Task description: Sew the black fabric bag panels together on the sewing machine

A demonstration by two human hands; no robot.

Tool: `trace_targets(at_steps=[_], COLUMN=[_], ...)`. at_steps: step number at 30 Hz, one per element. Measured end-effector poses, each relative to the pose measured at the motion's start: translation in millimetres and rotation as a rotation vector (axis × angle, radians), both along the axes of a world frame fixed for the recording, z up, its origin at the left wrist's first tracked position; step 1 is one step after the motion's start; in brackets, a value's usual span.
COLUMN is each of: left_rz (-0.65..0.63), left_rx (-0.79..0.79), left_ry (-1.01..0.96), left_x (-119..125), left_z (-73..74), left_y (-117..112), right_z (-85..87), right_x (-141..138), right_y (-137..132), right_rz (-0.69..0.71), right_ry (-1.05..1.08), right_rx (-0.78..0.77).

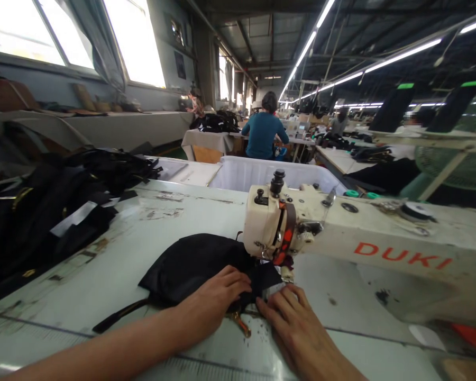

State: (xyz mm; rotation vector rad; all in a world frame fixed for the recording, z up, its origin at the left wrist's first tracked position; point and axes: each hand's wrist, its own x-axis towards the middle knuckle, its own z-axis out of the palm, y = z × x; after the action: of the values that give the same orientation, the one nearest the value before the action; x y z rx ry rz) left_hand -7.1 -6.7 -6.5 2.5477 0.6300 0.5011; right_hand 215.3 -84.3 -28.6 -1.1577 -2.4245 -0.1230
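A black fabric piece (194, 264), shaped like a small bag, lies on the sewing machine table with one edge under the machine head (264, 222). My left hand (222, 291) rests over its near side, fingers bent and closed on the cloth. Close to the needle area, my right hand (291, 315) has its fingers curled down at the fabric's right edge, beside a pale strip (273, 290). Between the hands a gold metal clasp (241, 324) sticks out toward me. A black strap (121, 315) trails to the left. The needle tip and my thumbs are partly hidden.
The machine arm (365, 254) spans the right side. Dark fabric pieces (43, 211) are heaped at the left. Behind the table stands a white plastic bin (238, 172). Farther back, a person in a blue top (264, 135) sits facing away. A ruler strip (190, 368) runs along the front.
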Motion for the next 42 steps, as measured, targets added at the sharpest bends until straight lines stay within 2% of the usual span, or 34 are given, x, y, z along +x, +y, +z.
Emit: trace_targets(at_steps=[11,13,16,18,23,32,39,42], left_rz=[-0.06,-0.02,0.042,0.027,-0.027,0.028,0.117,0.112], left_rx=[-0.202,-0.151,0.044,0.138,0.242,0.275,0.329,0.37], left_ry=[0.008,0.049,0.162,0.21,0.293,0.395,0.455,0.441], left_x=[-7.0,-3.3,5.4,11.0,20.7,29.7,45.8,47.9], left_z=[15.9,17.3,14.5,10.3,5.8,31.5,24.4,19.9], left_y=[13.5,12.8,9.8,8.4,9.4,5.9,-1.9,-4.8], right_z=[-0.9,-0.3,1.5,2.4,3.2,4.9,5.1,7.0], right_x=[1.4,1.2,0.5,0.2,0.0,-1.6,-2.3,-2.7], right_y=[-2.2,-1.6,-1.8,-2.3,-2.8,-4.2,-4.8,-4.9], right_rz=[-0.028,-0.03,-0.028,-0.024,-0.024,-0.031,-0.044,-0.042], right_ry=[-0.012,-0.016,-0.016,-0.011,-0.023,-0.043,-0.037,-0.03], right_rx=[-0.014,-0.015,-0.011,-0.008,-0.003,-0.012,-0.021,-0.031])
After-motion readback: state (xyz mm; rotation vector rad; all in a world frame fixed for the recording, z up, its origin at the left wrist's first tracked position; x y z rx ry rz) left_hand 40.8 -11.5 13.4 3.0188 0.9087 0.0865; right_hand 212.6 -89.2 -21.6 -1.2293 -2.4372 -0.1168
